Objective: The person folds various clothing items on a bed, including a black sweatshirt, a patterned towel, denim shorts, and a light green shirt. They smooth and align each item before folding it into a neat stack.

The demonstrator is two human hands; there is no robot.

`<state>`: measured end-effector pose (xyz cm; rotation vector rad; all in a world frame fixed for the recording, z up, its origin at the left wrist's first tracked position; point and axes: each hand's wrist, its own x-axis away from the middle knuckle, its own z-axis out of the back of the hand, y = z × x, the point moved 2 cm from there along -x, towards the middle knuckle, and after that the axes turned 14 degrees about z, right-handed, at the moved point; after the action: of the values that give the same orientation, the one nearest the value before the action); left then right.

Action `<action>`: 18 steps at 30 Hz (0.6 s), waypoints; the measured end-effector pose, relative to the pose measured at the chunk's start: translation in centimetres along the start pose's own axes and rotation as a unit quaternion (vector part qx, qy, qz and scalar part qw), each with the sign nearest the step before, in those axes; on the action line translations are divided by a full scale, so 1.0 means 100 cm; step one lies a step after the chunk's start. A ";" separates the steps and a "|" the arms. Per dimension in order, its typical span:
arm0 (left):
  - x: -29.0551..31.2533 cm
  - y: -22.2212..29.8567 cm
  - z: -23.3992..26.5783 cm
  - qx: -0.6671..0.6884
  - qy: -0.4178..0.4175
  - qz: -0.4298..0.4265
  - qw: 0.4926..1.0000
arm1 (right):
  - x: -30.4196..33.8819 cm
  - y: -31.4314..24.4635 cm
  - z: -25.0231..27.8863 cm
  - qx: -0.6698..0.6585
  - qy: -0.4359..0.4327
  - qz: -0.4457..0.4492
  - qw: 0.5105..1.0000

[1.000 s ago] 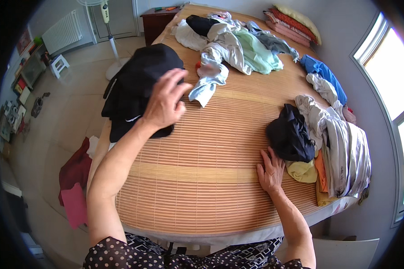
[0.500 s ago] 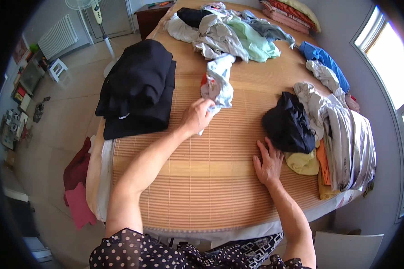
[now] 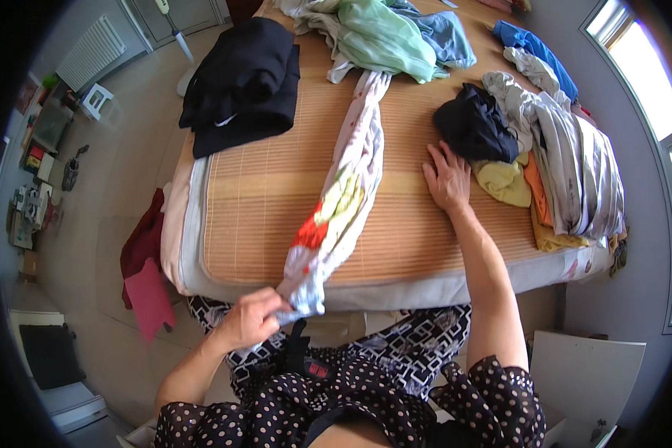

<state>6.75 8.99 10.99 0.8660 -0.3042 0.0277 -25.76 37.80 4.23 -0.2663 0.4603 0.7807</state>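
Head view: a bed [image 3: 190,235] extends in front of me, covered by a slatted mat [image 3: 250,216]. Folded black clothing [image 3: 243,82] sits at left, a mint-green garment [image 3: 384,41] toward the far end, a dark bundle [image 3: 476,128] at right. The pale printed garment [image 3: 345,198] lies drawn out between: from my left hand [image 3: 254,317], its long axis runs away and slightly right, to the mint-green garment's edge. The left hand is the nearer one, positioned past the bed's front edge. Left fingers: curled closed, gripping the printed garment's near end. Right hand [image 3: 449,179]: empty, fingers spread, palm down on the mat, fingertips just beside the dark bundle.
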 end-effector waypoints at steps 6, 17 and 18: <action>0.057 -0.006 -0.003 -0.008 -0.166 0.013 0.986 | -0.013 -0.058 0.007 -0.113 -0.078 -0.131 0.982; -0.133 -0.012 -0.013 0.473 0.207 0.068 0.854 | 0.077 -0.216 0.053 -0.610 -0.059 -0.224 0.758; -0.132 -0.014 -0.022 0.496 0.150 0.078 0.852 | 0.093 -0.231 0.069 -0.712 -0.073 -0.250 0.652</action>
<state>-5.10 11.08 5.02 1.8412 -0.0389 0.5060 -1.13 30.45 7.06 -1.7296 -0.5118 0.4405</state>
